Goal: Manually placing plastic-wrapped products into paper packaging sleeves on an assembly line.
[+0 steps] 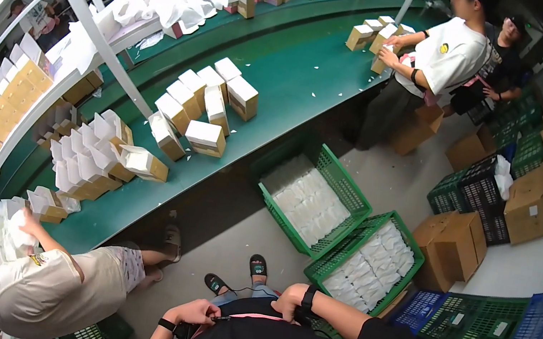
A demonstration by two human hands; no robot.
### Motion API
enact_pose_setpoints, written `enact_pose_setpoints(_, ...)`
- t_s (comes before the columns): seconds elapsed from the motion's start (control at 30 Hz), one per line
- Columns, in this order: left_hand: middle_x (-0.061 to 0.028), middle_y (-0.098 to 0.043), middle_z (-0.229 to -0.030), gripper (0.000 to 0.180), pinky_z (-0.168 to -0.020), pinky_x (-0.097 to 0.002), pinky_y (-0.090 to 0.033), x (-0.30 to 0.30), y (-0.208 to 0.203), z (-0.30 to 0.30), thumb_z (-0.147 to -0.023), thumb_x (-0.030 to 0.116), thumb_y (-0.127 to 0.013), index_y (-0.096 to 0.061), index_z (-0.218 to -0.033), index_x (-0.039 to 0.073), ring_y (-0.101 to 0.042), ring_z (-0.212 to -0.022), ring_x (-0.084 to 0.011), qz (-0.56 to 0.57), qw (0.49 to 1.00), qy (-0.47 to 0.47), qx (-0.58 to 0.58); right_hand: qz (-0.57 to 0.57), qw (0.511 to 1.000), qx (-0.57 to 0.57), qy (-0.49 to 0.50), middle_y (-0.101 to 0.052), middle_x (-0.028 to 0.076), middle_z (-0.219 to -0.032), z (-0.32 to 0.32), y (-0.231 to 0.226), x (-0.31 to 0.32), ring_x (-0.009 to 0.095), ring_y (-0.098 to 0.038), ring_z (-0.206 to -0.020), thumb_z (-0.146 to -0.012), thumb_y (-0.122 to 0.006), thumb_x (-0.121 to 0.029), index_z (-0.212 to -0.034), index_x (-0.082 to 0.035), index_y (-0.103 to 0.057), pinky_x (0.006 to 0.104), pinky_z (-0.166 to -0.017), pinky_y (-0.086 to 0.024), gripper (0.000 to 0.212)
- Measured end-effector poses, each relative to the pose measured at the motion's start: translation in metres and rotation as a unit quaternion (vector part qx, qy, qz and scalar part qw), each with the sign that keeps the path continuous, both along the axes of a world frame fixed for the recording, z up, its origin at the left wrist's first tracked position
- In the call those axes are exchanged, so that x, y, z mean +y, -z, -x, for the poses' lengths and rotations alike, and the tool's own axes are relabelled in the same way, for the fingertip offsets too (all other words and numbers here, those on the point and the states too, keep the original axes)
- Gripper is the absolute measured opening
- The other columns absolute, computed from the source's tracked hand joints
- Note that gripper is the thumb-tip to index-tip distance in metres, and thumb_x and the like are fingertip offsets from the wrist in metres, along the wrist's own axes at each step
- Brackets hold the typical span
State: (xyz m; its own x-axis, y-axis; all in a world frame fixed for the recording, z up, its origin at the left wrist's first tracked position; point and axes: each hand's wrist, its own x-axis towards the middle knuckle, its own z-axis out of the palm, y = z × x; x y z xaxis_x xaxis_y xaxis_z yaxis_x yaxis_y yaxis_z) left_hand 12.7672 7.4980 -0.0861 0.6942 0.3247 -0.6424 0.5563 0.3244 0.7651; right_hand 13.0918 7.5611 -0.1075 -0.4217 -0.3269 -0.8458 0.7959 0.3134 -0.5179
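Note:
Both of my hands are at my waist, over a black shirt and a pink strap. My left hand is closed, its fingertips pinched by the strap's left end and a thin dark cord; what it grips is too small to make out. Just below that wrist hangs a small black device. My right hand has its fingers curled in against my waist, and their tips are hidden. A black band circles my right wrist. Ahead of my feet stand two green crates holding white wrapped packets.
A green work table carries several brown-and-white boxes, some with flaps up. A person in a cream shirt works at the left; another in a white shirt handles boxes far right. Cartons and stacked crates line the right side.

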Motion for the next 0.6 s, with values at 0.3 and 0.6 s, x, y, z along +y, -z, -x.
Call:
enact_pose_setpoints(0.3, 0.0054, -0.054, -0.070, 0.006, -0.062, -0.0251, -0.042, -0.027, 0.030, 0.033, -0.081, 0.002, -0.066, -0.062, -0.084, 0.004, -0.051, -0.068, -0.0047, 0.099, 0.990, -0.097, -0.032, 0.011, 1.000, 0.016, -0.024, -0.072, 0.024, -0.096, 0.034, -0.009, 0.011, 0.038, -0.072, -0.086, -0.058, -0.084, -0.005, -0.145, 0.008, -0.035, 0.0471, -0.066, -0.054, 0.101)
enact_pose_setpoints(0.6, 0.0066, -0.057, -0.074, 0.006, -0.064, -0.0242, -0.043, -0.038, 0.034, 0.056, -0.082, 0.001, -0.065, -0.063, -0.087, 0.004, -0.051, -0.070, -0.0040, 0.105, 0.988, -0.108, -0.021, 0.013, 0.997, 0.025, -0.071, -0.071, 0.023, -0.087, 0.059, -0.022, 0.016, 0.031, -0.072, -0.080, -0.056, -0.084, -0.002, -0.127, 0.008, -0.048, 0.0461, -0.060, -0.054, 0.081)
